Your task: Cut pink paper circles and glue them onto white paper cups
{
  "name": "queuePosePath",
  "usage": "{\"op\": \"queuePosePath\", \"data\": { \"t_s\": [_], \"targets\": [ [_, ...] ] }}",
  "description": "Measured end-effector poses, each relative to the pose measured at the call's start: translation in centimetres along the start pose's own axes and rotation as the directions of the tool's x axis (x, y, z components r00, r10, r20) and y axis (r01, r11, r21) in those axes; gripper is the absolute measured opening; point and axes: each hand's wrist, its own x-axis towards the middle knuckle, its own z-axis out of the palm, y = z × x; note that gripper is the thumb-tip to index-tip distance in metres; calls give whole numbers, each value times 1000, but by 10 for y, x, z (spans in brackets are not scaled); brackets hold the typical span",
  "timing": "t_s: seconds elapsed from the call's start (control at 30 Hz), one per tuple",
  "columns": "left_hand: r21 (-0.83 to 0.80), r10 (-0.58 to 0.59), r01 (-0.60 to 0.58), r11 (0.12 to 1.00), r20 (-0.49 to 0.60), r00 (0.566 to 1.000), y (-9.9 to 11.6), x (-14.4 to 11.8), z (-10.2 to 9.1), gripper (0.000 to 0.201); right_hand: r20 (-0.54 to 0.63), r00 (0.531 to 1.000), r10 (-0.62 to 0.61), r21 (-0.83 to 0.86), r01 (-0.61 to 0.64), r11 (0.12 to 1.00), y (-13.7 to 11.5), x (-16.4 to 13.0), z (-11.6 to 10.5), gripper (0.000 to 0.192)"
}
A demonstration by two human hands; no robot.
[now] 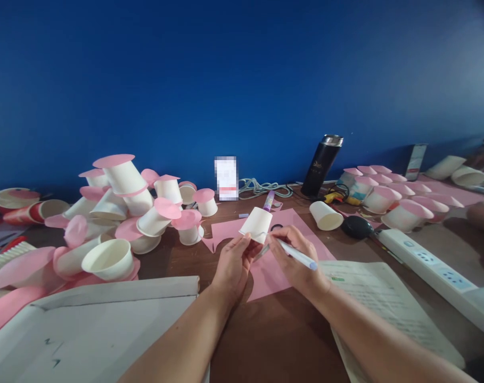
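My left hand (pixel 234 266) is closed round a white paper cup (pixel 256 223), which is tilted over the table. In my right hand (pixel 295 260) a white pen with a pale blue end (pixel 297 254) is gripped, its tip at the cup's side near the lower edge. A faint blue line shows on the cup there. Something thin and greyish juts out by my right fingers; I cannot make out what it is. Under both hands lies a pink paper sheet (pixel 265 281) with cut edges. A purple glue stick (pixel 269 200) lies just behind the cup.
Many paper cups with pink discs (pixel 124 178) are heaped at left; more capped cups (pixel 407 213) stand at right. A loose cup (pixel 325 216), black flask (pixel 320 167), phone (pixel 226 178), power strip (pixel 437 271), printed paper (pixel 381 303) and white box (pixel 106 335) surround my hands.
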Motion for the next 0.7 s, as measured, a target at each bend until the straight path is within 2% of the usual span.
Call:
{"op": "queuePosePath", "data": {
  "t_s": [0.07,0.17,0.33,0.47,0.5,0.63,0.7],
  "targets": [
    [-6,-12,12,1000,-5,1000,0,0,-1,18,6,1000,7,-5,-7,1000,0,0,0,12],
    [-32,-12,11,999,-6,1000,0,1,-3,15,102,994,-27,14,25,1000,-1,0,0,13],
    [-37,-11,10,999,-14,1000,1,1,-3,16,-31,1000,-1,-19,1,1000,-2,1,2,14],
    [-72,-21,18,997,-33,999,4,0,1,8,86,994,-63,28,60,998,-2,-1,2,12],
    [-96,-26,22,995,-46,999,5,-1,3,6,82,994,-73,42,70,997,-3,-1,2,11],
    [-199,-86,53,979,-159,984,8,-1,8,10,-114,992,-48,114,61,992,-4,-1,0,8],
    [-233,-122,68,970,-225,967,9,-1,9,11,-174,984,-32,148,58,987,-4,-2,-2,10]
  ]
}}
